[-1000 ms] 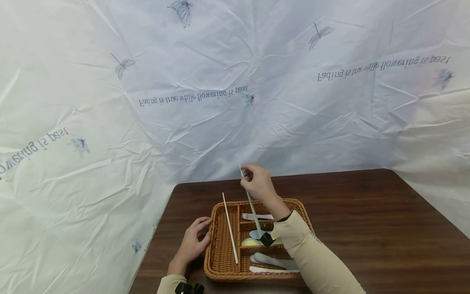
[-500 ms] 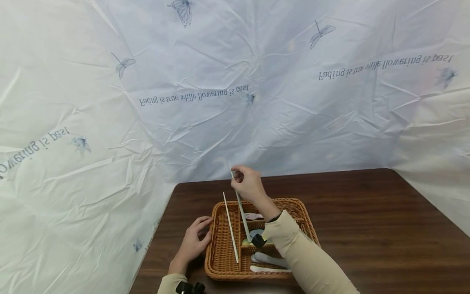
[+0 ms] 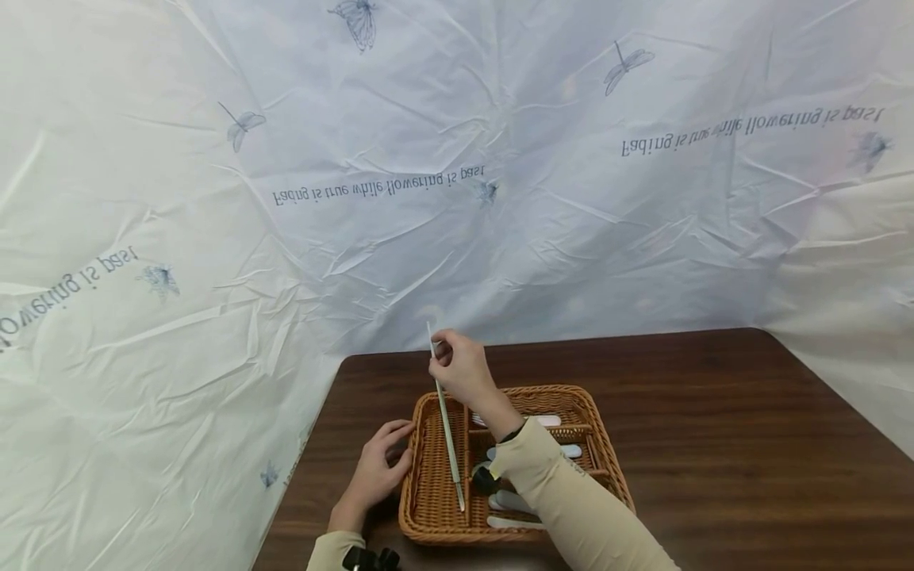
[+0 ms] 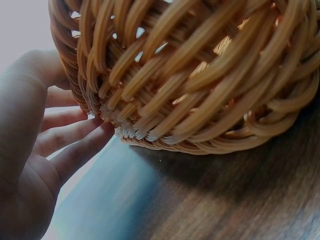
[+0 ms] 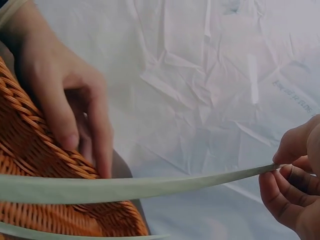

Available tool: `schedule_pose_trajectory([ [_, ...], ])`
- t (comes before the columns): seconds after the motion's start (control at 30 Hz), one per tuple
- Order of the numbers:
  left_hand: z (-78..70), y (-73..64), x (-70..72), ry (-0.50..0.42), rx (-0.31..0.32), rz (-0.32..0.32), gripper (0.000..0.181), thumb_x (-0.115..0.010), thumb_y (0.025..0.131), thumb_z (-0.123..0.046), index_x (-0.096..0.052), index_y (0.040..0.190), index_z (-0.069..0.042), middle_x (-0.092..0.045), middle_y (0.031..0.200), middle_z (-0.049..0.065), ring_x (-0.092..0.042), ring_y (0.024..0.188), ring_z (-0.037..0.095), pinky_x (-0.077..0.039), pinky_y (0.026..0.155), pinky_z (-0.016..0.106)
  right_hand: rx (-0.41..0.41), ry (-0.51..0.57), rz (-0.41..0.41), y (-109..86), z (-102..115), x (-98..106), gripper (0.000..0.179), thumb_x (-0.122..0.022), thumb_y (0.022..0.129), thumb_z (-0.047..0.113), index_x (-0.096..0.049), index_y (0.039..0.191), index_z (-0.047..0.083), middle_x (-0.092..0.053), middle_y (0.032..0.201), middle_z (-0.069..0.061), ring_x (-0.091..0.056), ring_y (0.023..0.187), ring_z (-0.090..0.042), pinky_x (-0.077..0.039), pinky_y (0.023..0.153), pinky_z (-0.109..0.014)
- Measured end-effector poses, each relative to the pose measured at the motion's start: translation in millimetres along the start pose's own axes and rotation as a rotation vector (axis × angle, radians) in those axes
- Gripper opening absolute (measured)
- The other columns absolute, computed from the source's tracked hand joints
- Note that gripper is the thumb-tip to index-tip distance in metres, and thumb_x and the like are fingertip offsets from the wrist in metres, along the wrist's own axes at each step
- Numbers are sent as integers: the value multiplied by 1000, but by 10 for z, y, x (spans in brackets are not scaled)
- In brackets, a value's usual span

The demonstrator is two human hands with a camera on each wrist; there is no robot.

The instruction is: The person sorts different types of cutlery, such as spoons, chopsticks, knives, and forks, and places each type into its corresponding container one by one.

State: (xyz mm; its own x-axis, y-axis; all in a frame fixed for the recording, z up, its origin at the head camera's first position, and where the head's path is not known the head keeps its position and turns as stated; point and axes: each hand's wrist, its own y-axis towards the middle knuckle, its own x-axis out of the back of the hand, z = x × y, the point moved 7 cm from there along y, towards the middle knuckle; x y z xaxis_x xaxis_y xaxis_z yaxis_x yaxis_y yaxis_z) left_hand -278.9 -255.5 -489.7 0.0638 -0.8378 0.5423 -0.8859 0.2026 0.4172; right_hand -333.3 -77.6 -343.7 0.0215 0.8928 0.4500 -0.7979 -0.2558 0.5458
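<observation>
My right hand pinches a pale green chopstick close to its thin end, between thumb and fingertips. The stick slants down over the long left compartment of a brown wicker cutlery basket. A second chopstick lies in that compartment; in the head view the held one overlaps most of it. At the basket's left side, my left hand rests with relaxed fingers. In the left wrist view its fingertips touch the outer wicker wall.
A fork's pale handle shows in the back right compartment. Below it lies a spoon handle, partly under my right sleeve. Grey-white spoons and another white utensil fill the front compartment. The dark wooden table meets a printed white sheet behind.
My right hand has moved left with the chopstick, from over the right compartments to over the left one. The left hand and basket have stayed in place.
</observation>
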Motion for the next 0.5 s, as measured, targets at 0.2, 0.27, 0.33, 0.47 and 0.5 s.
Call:
schedule_pose_trajectory([
  [0.2, -6, 3, 2, -4, -14, -2, 40, -62, 91, -4, -61, 131, -5, -55, 131, 7, -57, 119, 25, -58, 84, 32, 4, -11, 65, -73, -25, -133, 31, -64, 89, 5, -60, 120, 3, -64, 99, -6, -63, 84, -16, -55, 71, -24],
  [0.27, -7, 3, 1, -1, -22, -2, 39, -62, 91, -5, -61, 131, -5, -55, 131, 7, -57, 119, 25, -58, 84, 32, 2, -32, 88, -106, -41, -177, 32, -64, 89, 5, -60, 120, 2, -63, 99, -5, -63, 84, -15, -54, 71, -24],
  [0.33, -5, 0, 0, 0, -27, -3, 39, -63, 91, -5, -62, 130, -4, -55, 130, 6, -57, 118, 25, -58, 83, 31, -2, -51, 108, -137, -56, -215, 32, -64, 89, 5, -59, 120, 3, -63, 98, -4, -62, 84, -15, -53, 70, -24],
  [0.47, -9, -2, -6, 9, -47, -9, 39, -63, 91, -3, -62, 130, -3, -56, 130, 7, -58, 117, 26, -59, 82, 32, -17, -86, 138, -184, -77, -260, 31, -64, 89, 6, -58, 119, 7, -62, 96, -2, -60, 83, -12, -53, 69, -23],
  [0.5, -10, -1, -7, 8, -49, -11, 39, -63, 91, -3, -62, 130, -2, -56, 130, 7, -58, 117, 26, -59, 81, 32, -17, -93, 142, -191, -79, -265, 31, -64, 89, 6, -58, 119, 7, -62, 96, -2, -60, 83, -12, -52, 68, -23],
])
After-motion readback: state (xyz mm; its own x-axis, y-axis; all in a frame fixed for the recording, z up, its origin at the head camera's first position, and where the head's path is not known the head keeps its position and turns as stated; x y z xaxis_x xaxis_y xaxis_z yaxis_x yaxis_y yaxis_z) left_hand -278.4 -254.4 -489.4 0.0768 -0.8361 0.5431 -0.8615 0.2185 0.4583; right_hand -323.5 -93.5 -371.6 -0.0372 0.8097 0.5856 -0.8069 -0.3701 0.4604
